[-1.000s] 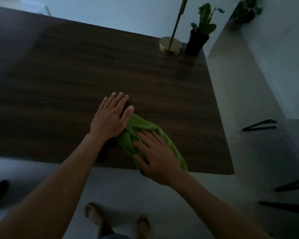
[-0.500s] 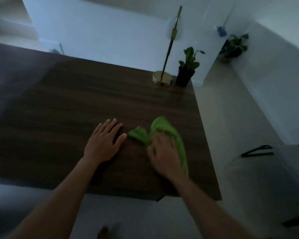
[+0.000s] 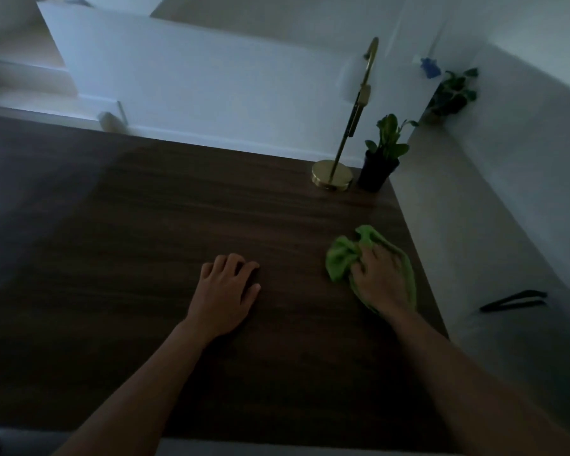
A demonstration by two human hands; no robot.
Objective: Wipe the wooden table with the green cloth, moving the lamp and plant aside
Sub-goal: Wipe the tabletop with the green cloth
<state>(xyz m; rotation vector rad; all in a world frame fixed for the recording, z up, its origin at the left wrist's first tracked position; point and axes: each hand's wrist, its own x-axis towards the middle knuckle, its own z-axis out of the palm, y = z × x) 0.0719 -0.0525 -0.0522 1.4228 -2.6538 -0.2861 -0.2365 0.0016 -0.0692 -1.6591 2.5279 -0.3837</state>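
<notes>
Dim light over the dark wooden surface (image 3: 145,225), and both bare arms reach in from the near edge. The right hand (image 3: 380,278) presses down on the green cloth (image 3: 341,258), fingers curled and bunching the fabric, so it is grasping the cloth against the surface. The cloth spills out ahead of and to the left of that hand, with a strip showing along its right side too, close to the right edge of the surface. The left hand (image 3: 226,291) sits well apart from the cloth, off to the left of the right hand, palm down on the bare wood, fingers slightly bent, gripping nothing.

Far ahead of the right hand, at the back right corner, stands the brass lamp (image 3: 332,174): round base flat on the surface, thin stem leaning up and to the right. Just beside that base, to its right, is the small potted plant (image 3: 377,172) in a dark pot, upright, at the very corner. Whether pot and base touch I cannot tell. Beyond the surface to the right, a second leafy plant (image 3: 453,93) sits by the white wall.
</notes>
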